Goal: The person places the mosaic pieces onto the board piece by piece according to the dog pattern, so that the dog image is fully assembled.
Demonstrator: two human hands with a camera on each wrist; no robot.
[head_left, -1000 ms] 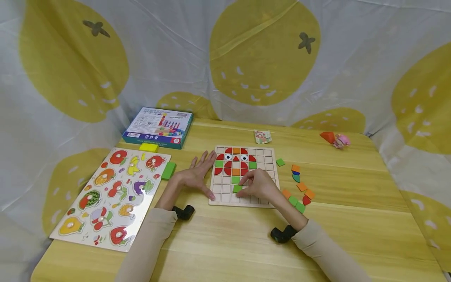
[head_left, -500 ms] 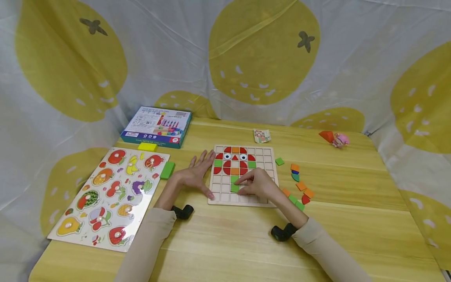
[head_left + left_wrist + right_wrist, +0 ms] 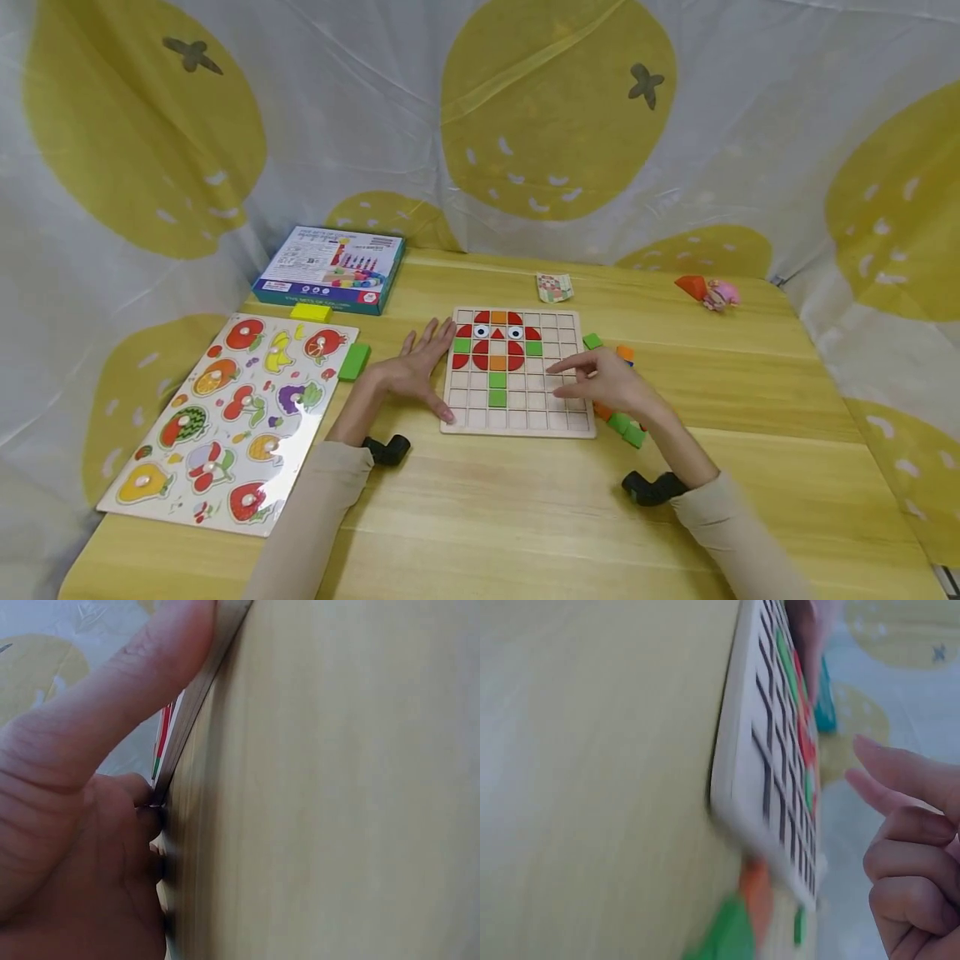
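A wooden grid board (image 3: 517, 419) lies on the table, bearing a face-like pattern of red, orange and green pieces with two round eyes (image 3: 514, 332). Below the pattern, two green square tiles (image 3: 497, 389) sit one under the other. My left hand (image 3: 414, 372) is spread along the board's left edge, the thumb near its lower left corner. In the left wrist view, the thumb (image 3: 112, 705) lies over the board's rim. Over the board's right side hovers my right hand (image 3: 611, 385), holding nothing; its thumb and index finger stand apart while the other fingers are bent.
Loose green tiles (image 3: 626, 428) and orange ones (image 3: 625, 354) lie right of the board, partly behind the right hand. A fruit puzzle (image 3: 240, 417), a box (image 3: 330, 268) and a green block (image 3: 354, 362) stand left. Behind are a pattern card (image 3: 554, 287) and a pink figurine (image 3: 722, 296).
My right hand has let go of the lower green tile, which now lies squarely in its cell, and has moved right towards the loose pieces. The left hand has stayed at the board's edge.
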